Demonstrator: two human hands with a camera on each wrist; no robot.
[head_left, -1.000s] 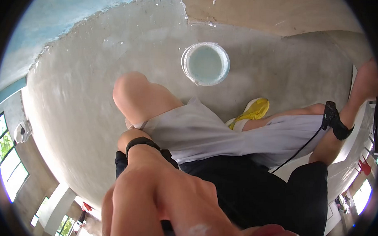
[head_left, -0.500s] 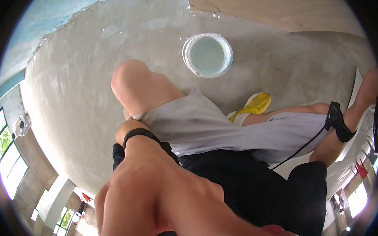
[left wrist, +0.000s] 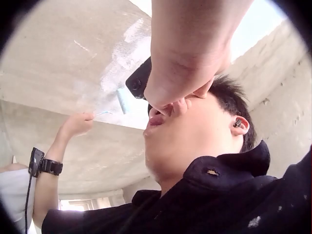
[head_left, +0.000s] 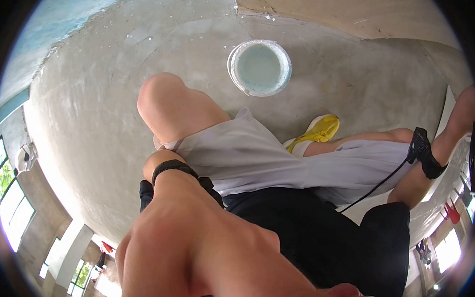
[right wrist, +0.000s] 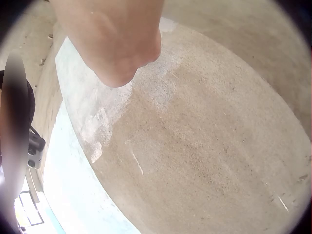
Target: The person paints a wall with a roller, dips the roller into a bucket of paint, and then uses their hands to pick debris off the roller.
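In the head view my left hand (head_left: 192,246) looms large at the bottom, close to the camera. The left wrist view has this hand (left wrist: 187,53) at the face, touching around the nose beside a black device (left wrist: 140,78); its fingertips are mostly hidden. My right hand (left wrist: 78,124) is raised and grips the thin handle of a paint roller with a pale blue sleeve (left wrist: 124,101), near a whitish patch of the surface overhead. Only the back of my right hand (right wrist: 117,46) shows in the right wrist view, with the roller out of sight there.
A white bucket (head_left: 259,68) of pale liquid stands on the grey floor (head_left: 92,117), beyond my bent knee (head_left: 166,101) and yellow shoe (head_left: 322,129). A black cable (head_left: 375,187) runs from the right wrist's strap. Windows (head_left: 15,219) show at lower left.
In the head view the bucket and legs sit slightly higher than a second ago. My left hand has moved a little leftward at the bottom, still by the face.
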